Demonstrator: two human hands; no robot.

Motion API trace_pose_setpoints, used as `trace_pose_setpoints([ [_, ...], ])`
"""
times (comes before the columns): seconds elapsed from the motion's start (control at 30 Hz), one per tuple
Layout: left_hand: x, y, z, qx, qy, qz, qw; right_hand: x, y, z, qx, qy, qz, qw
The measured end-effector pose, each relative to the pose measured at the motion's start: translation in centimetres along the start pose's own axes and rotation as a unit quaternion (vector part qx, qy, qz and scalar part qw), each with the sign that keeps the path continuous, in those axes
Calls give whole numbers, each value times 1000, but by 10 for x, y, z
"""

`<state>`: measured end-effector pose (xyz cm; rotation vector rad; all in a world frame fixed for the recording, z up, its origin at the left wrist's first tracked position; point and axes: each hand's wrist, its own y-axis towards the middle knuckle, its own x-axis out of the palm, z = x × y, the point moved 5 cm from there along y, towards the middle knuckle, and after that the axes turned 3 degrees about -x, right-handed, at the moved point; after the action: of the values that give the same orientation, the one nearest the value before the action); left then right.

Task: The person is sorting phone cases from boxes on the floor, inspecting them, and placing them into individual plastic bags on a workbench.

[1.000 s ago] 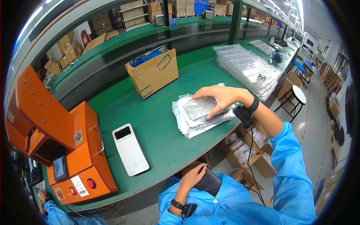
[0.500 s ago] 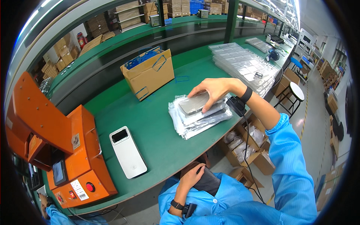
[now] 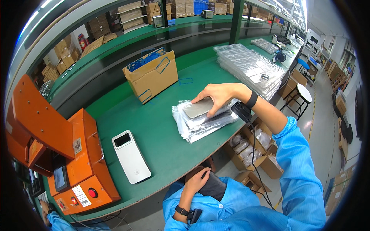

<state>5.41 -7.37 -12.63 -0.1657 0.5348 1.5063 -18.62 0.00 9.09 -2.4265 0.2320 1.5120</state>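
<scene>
My right hand [image 3: 219, 98] spans a thin grey rounded panel [image 3: 198, 109], gripping it with index finger and thumb at opposite edges. Beneath it lies a stack of clear plastic bags [image 3: 190, 133]; whether the panel touches them I cannot tell. My left hand [image 3: 197, 181] rests on my dark-clad thigh below the table edge, holding nothing, its fingers lying loosely apart. On the green table to the left lies a white slab-shaped case [image 3: 133, 159] with a dark rectangular opening at its far end.
An orange press machine [image 3: 86, 154] with a red button stands at the left. Farther back are a cardboard box [image 3: 154, 81] of blue frames and a stack of clear trays [image 3: 250, 65]. Open cartons [image 3: 250, 150] sit below the right edge. Another person's hand [image 3: 45, 211] shows at lower left.
My right hand has shifted slightly down and left over the bag stack, and the grey panel's visible face looks turned a little. My left hand stays put.
</scene>
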Motion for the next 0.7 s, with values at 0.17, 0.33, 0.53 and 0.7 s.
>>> trace_pose_setpoints([
  [0.17, 1, 0, 0, -8, -10, -6, 1000, -1, 2, 14, 12, 107, -23, 994],
  [0.33, 0, 1, 1, 4, 5, 4, 1000, -5, 4, 23, 70, 181, -26, 981],
  [0.53, 1, 1, -2, -9, -6, 1, 1000, -6, 5, 10, 65, 149, -33, 986],
  [0.7, 3, -2, -5, -15, -19, 3, 1000, 2, 3, 1, 10, 4, -19, 1000],
])
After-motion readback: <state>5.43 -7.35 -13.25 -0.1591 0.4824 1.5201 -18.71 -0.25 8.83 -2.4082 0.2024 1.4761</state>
